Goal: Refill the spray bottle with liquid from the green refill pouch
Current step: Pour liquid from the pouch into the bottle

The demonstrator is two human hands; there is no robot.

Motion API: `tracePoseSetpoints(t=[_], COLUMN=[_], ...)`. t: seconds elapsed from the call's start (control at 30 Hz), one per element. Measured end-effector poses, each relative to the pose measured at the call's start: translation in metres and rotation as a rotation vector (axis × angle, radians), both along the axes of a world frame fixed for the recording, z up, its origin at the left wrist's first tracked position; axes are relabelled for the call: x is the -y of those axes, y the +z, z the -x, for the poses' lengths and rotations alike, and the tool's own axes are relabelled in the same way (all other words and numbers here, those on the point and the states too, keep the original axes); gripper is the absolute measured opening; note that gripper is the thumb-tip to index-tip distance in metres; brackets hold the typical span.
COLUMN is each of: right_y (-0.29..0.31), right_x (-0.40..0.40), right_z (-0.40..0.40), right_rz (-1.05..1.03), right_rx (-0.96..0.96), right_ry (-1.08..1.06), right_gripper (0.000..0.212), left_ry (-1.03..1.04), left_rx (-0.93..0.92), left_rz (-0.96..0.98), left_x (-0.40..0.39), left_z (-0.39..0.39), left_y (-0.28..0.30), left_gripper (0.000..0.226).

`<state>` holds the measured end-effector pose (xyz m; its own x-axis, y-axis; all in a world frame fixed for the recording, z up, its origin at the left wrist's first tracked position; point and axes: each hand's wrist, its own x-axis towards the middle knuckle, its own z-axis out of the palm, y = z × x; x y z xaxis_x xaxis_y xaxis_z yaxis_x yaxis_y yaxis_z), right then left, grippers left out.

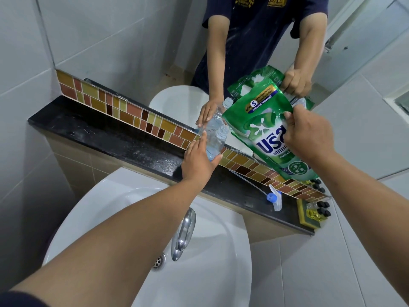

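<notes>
My left hand (199,159) reaches over the sink (124,196) to the black ledge (93,131) behind it, fingers loosely spread and cupped against the near side of the clear spray bottle (215,141); I am touching it, but whether I have a real grip on it I cannot tell. The bottle stands on the ledge against the strip of brown and yellow mosaic tiles (132,114), its long axis roughly upright and leaning a little toward the mirror (155,41), its open threaded neck pointing up. It has no spray head on it. The lower part looks faintly bluish, but I cannot tell how much liquid is in it.

My right hand (307,138) is closed on the right edge of the green refill pouch (265,134), thumb on the printed front. I hold the pouch in the air just right of the bottle, above the ledge, with its long axis tilted: the top corner leans left toward the bottle's neck, the bottom swings right. The pouch looks full; I cannot tell if it is open.

Farther right along the ledge lies the spray head (274,198), on its side, its thin tube running back toward the bottle. Beyond it sit a yellow sponge (304,214) and small black-capped vials (321,209). Below the ledge, the chrome tap (183,233) hangs over the sink.
</notes>
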<state>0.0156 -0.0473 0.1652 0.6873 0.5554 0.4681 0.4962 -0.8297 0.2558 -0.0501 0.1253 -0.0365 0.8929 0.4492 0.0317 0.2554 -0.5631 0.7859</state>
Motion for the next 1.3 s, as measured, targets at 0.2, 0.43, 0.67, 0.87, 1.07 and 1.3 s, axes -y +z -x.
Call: tracePoseSetpoints(t=[0.2, 0.43, 0.67, 0.87, 1.07, 1.3], right_y=[-0.002, -0.004, -0.012, -0.016, -0.024, -0.025], right_x=[-0.003, 0.0, -0.002, -0.002, 0.001, 0.003], right_z=[0.002, 0.001, 0.003, 0.006, 0.011, 0.012], right_rz=[-0.014, -0.045, -0.106, -0.133, -0.18, -0.19], right_rx=[-0.002, 0.002, 0.013, 0.012, 0.0, -0.024], right_ry=[0.013, 0.015, -0.005, -0.016, -0.032, -0.04], right_gripper=[0.028, 0.027, 0.027, 0.026, 0.026, 0.026], left_ry=[0.0, 0.006, -0.001, -0.001, 0.0, 0.0], left_rx=[0.01, 0.017, 0.022, 0.022, 0.009, 0.014], left_rz=[0.0, 0.003, 0.014, 0.019, 0.013, 0.013], left_x=[0.0, 0.0, -0.001, -0.001, -0.001, -0.001], left_z=[0.001, 0.0, 0.0, 0.0, 0.0, 0.0], left_y=[0.0, -0.002, -0.002, -0.002, -0.002, -0.002], left_gripper=[0.094, 0.094, 0.094, 0.094, 0.094, 0.093])
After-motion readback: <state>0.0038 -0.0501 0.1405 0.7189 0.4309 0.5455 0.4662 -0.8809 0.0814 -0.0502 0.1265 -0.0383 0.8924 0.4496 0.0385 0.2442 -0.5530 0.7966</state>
